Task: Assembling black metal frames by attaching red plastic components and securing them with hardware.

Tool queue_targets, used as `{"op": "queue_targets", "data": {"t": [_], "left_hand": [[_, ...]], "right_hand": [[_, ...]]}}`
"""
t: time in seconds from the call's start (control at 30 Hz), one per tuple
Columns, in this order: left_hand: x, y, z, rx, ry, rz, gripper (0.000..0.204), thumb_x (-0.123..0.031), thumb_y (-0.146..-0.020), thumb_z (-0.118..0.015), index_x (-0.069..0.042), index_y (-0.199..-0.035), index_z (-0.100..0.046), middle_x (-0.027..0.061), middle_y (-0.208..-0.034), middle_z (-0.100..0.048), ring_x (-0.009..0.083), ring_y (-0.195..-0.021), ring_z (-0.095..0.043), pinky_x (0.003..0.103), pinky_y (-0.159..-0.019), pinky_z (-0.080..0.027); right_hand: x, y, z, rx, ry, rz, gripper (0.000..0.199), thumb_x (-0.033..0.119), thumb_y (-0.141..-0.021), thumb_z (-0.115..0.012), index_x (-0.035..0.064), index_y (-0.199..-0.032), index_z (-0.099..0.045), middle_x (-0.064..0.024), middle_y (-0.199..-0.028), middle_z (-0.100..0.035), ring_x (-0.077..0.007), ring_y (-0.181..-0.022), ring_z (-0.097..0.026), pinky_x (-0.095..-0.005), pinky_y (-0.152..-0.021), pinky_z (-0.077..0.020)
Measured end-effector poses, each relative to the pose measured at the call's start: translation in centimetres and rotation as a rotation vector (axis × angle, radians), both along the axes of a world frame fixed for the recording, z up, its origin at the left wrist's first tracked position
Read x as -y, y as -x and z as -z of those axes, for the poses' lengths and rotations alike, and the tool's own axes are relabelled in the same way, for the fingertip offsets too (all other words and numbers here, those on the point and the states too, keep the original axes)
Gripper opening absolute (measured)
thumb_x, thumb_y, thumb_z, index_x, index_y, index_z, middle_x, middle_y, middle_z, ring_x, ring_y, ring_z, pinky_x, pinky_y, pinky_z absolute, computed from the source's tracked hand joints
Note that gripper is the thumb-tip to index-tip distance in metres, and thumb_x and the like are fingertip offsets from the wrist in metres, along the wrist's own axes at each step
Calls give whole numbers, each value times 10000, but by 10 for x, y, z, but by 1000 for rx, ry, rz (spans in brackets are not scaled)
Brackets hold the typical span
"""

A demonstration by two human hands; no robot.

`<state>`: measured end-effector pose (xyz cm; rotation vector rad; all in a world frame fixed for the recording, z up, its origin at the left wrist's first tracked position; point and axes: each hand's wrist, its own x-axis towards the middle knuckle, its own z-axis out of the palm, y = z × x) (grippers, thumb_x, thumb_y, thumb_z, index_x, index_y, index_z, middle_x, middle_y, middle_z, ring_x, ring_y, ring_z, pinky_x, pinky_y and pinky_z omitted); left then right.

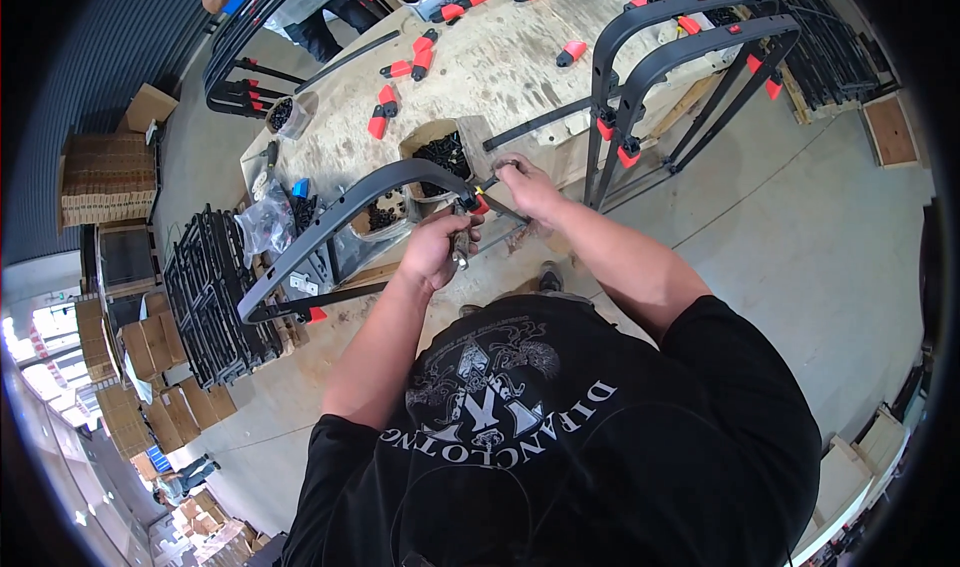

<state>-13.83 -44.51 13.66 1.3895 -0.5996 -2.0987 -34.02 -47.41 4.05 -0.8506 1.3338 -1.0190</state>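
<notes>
My left hand [433, 248] is closed around a slim metal hand tool [461, 245] with a silver end; its exact kind is unclear. It is beside the right end of a black curved tubular frame [345, 210], which leans at the table's near edge. My right hand [531, 191] is at that same end, its fingers pinched together. What they grip is too small to make out. A yellow bit and a red piece show at the joint between my hands. Just beyond the frame stands a box of small black parts [440, 155], with a second box of black fasteners [384, 213] nearer.
The wooden table [500, 77] carries red-and-black plastic fittings [422, 57]. Finished-looking black frames [690, 42] stand at its right. Stacked black frames [215, 297] and cartons [110, 179] are on the left. Another person [320, 17] stands across the table.
</notes>
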Motion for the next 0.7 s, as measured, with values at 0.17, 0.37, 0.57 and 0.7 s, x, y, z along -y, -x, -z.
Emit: {"op": "queue_targets", "data": {"t": [0.17, 0.37, 0.57, 0.7], "left_hand": [[-6, 2, 6, 17, 47, 20, 369, -12, -921, -591, 35, -1282, -530, 135, -1078, -657, 175, -799, -647, 302, -665, -557], [-29, 13, 51, 277, 252, 151, 335, -21, -900, -667, 49, -1214, -576, 115, -1007, -697, 191, -831, -686, 312, -713, -555], [-21, 19, 59, 1135, 590, 631, 354, -271, -937, -685, 47, -1072, -612, 153, -890, -712, 220, -821, -715, 335, -722, -553], [6, 2, 23, 43, -103, 218, 269, -277, -940, -640, -14, -968, -591, 79, -803, -648, 188, -766, -683, 323, -577, -528]], "right_hand": [[8, 21, -29, -201, -190, -316, 453, 399, -966, -570, -48, -955, -644, -124, -740, -630, -232, -662, -615, -376, -669, -504], [17, 9, -36, -5, -379, -164, 467, 416, -970, -614, -30, -834, -618, -113, -648, -594, -202, -525, -547, -380, -479, -410], [18, 3, -33, -112, -330, -178, 453, 407, -958, -627, -40, -884, -616, -109, -673, -597, -191, -543, -540, -372, -506, -431], [11, 7, -23, -86, -209, -115, 450, 406, -964, -597, -43, -974, -617, -97, -714, -607, -188, -586, -562, -363, -542, -454]]}}
